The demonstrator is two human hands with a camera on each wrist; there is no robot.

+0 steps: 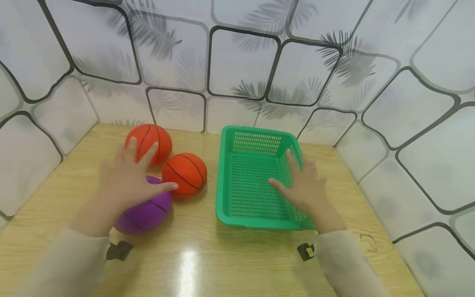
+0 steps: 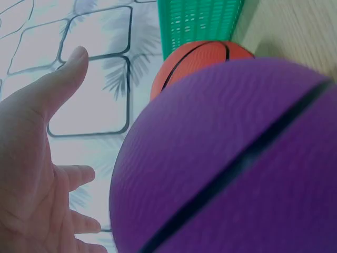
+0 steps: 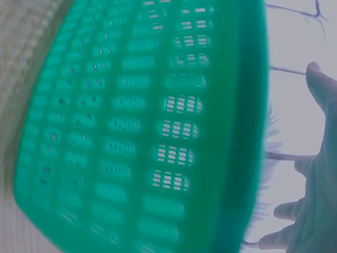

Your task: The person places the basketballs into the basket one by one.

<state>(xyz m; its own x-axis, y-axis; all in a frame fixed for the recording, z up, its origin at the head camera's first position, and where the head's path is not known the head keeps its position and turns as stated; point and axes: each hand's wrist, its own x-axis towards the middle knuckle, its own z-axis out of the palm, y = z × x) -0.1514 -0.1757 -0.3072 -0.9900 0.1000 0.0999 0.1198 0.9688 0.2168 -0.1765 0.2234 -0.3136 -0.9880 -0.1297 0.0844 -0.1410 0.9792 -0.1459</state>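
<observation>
My left hand is spread above a purple ball with black lines, partly covering it in the head view. In the left wrist view a gap shows between the left hand and the purple ball. Two orange basketballs lie beyond: one farther back, partly behind the fingers, and one nearer the middle. My right hand, fingers apart, hovers over the right side of a green plastic basket. In the right wrist view that hand is apart from the basket's slotted wall.
Everything stands on a light wooden table. A patterned wall closes off the back, and similar patterned panels rise at the sides. A dark strap piece shows by each wrist.
</observation>
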